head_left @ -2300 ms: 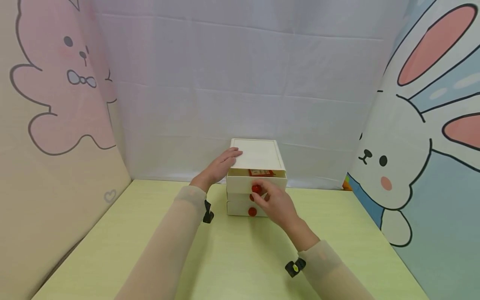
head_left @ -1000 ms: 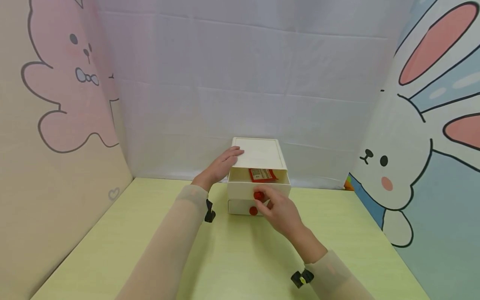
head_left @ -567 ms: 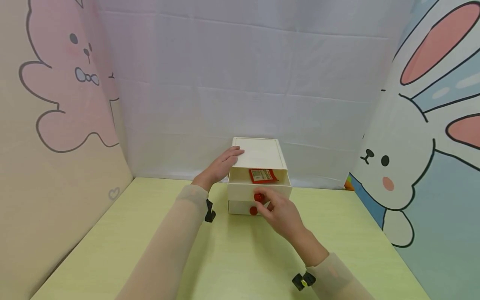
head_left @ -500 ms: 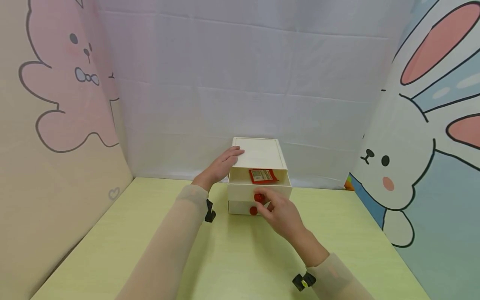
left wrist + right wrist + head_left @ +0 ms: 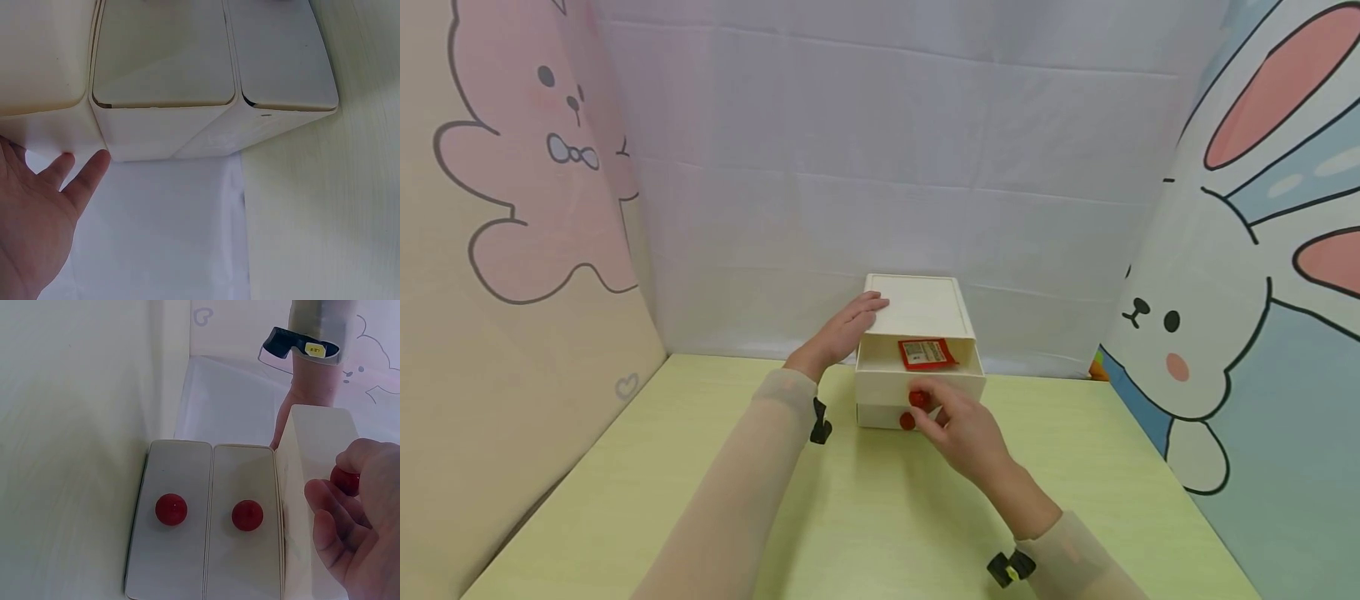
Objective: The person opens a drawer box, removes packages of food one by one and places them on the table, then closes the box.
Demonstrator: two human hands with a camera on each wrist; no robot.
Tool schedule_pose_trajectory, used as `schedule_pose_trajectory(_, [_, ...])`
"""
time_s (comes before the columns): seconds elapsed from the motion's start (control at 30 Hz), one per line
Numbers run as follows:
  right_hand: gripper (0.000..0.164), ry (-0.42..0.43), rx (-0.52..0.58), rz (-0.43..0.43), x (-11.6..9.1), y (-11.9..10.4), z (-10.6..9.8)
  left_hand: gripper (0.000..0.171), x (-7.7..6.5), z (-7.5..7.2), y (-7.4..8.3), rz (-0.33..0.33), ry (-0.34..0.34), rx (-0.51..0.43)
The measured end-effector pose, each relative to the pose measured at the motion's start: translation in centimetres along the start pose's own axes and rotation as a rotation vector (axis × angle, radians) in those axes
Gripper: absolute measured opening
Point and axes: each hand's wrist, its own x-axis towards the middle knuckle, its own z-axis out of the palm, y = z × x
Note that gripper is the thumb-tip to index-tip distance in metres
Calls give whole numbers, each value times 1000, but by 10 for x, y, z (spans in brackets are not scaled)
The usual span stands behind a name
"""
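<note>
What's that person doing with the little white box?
Someone has a drawer open. Their right hand pinches the red knob of the top drawer, which sticks out from the white box. Their left hand rests at the box's upper left edge. A red packet with a pale label lies inside the open drawer. The two lower drawers are closed.

We see matt, smooth, plastic-looking drawers (image 5: 240, 475), glossy knobs (image 5: 171, 509), a creased cloth-like backdrop (image 5: 880, 150) and a surface (image 5: 850, 517) with faint wood grain.
</note>
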Motion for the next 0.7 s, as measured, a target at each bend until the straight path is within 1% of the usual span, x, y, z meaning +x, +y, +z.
schedule_pose_trajectory(0.7, [37, 12, -4, -37, -9, -5, -2, 56, -1, -1, 0, 12, -2, -12])
